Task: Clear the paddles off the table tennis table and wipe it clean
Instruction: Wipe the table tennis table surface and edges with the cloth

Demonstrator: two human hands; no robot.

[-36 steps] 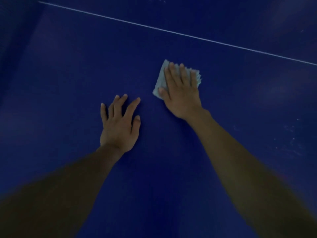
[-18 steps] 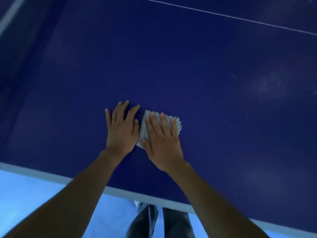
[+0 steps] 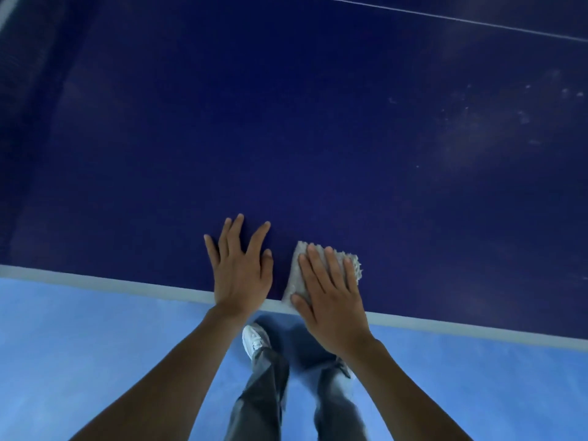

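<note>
My right hand [image 3: 331,300] presses flat, fingers straight, on the cloth [image 3: 297,275] at the table [image 3: 286,138] edge; left hand [image 3: 241,268] flat, empty. Cloth looks soft, light; likely bunches unless pinned mid-fold.

Light blue floor [image 3: 95,345]; white shoe [image 3: 254,340], grey trousers [image 3: 264,393].

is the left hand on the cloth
No, the left hand lies flat on the bare table; the cloth is under the right hand.
</note>
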